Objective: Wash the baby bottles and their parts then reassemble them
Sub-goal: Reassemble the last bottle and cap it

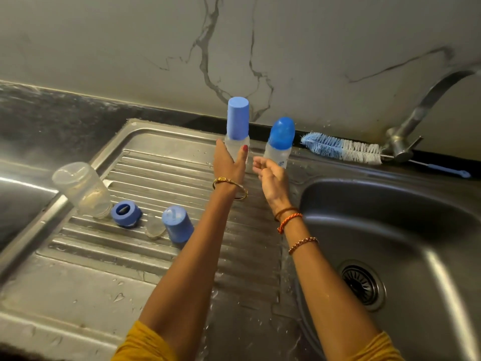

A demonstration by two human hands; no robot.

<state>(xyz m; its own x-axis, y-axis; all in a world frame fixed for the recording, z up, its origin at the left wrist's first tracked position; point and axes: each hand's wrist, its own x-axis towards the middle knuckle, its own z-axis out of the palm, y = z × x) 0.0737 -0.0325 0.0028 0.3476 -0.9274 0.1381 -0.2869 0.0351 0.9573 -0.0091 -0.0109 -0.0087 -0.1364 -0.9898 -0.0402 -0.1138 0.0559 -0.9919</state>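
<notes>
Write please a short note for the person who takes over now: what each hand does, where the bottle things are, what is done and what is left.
Left hand grips the flat-capped bottle, upright at the back of the draining board.
Right hand is open, holding nothing, just in front of the round-capped bottle.
Done: both of these bottles are assembled and capped.
Left: the third bottle stands upside down at the board's left, its blue ring, clear teat and blue cap loose beside it. Assemble these.
The brush lies by the tap.
</notes>
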